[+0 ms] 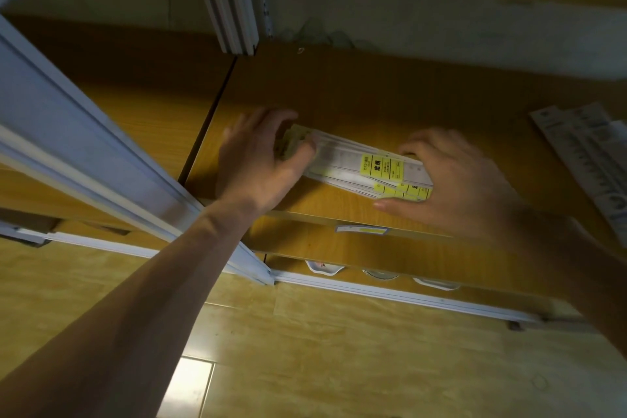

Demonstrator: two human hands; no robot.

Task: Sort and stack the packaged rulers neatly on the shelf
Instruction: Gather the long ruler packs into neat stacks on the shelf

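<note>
head view: only one view was supplied, none shared | worn on the person's head, aimed forward and steeply down | wooden shelf [390, 102] was framed from above and in front, close, within arm's reach | upper shelf board was cut by the top edge | floor [339, 366] was seen below, wide-angle bending at the edges

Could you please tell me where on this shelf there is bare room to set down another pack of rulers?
The shelf is bare behind the ruler stack, back to the wall, and left of the left hand up to the board seam. The front middle is crowded by both hands, the right hand included; more rulers fill the right end.
</note>
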